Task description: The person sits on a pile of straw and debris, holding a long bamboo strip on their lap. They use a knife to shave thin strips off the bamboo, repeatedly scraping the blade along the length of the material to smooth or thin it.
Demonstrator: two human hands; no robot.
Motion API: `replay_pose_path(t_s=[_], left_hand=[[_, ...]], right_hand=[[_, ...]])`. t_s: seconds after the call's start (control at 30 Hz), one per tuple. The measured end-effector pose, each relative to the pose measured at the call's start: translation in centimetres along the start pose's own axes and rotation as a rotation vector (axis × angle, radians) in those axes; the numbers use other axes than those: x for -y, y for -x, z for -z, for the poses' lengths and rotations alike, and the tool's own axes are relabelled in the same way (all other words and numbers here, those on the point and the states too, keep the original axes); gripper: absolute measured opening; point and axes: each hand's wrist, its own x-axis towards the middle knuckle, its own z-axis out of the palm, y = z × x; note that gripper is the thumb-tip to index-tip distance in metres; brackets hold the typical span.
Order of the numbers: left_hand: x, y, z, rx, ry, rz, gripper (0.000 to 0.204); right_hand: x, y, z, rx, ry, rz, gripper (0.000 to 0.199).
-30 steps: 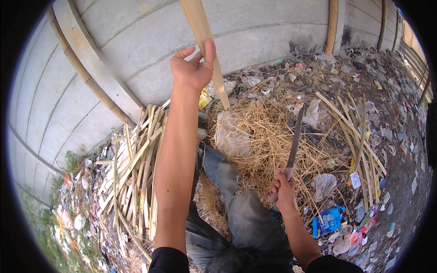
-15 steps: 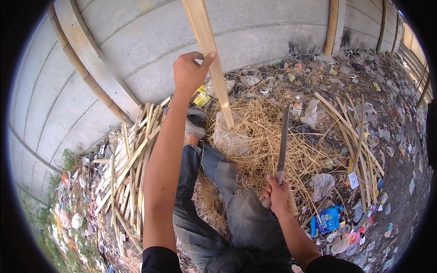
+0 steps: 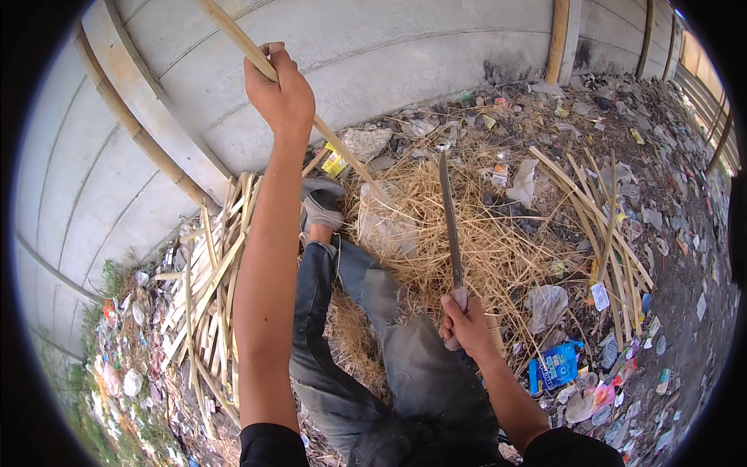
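Note:
My left hand [image 3: 282, 95] is raised in front of the wall, fingers closed around a long pale bamboo strip [image 3: 348, 156]. The strip slants down to the right, its lower end near a clear plastic sheet [image 3: 385, 226] and a heap of straw-like shavings [image 3: 475, 226]. In my right hand [image 3: 470, 325] is the handle of a machete [image 3: 451, 222]. Its long dark blade points up and away over the shavings, apart from the strip. Split bamboo strips lie in a pile [image 3: 204, 300] to my left, and a smaller bunch [image 3: 611, 241] rests at the right.
A grey concrete panel wall [image 3: 389, 62] with bamboo poles [image 3: 140, 132] rises ahead. Litter covers the ground, including a blue packet [image 3: 554, 366] and a crumpled plastic bag [image 3: 547, 306] at the right. My legs in worn jeans [image 3: 428, 381] stretch between the pile and the shavings.
My left hand has moved up and left, tilting the strip and turning its narrow side into view. The machete has shifted a little left and upward in my right hand.

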Motion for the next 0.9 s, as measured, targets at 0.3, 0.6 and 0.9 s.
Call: replay_pose_path(t_s=[0.3, 0.6, 0.9], left_hand=[[2.8, 2.7, -2.0, 0.068, -0.079, -0.011, 0.045], [3.8, 2.8, -1.2, 0.149, 0.003, 0.006, 0.045], [4.2, 3.3, -4.6, 0.149, 0.077, -0.037, 0.053]], right_hand=[[5.3, -2.3, -2.0, 0.044, 0.065, 0.195, 0.04], [18.5, -1.9, -7.0, 0.192, -0.444, 0.974, 0.068], [0.7, -6.8, -1.3, 0.006, 0.017, -0.37, 0.061]])
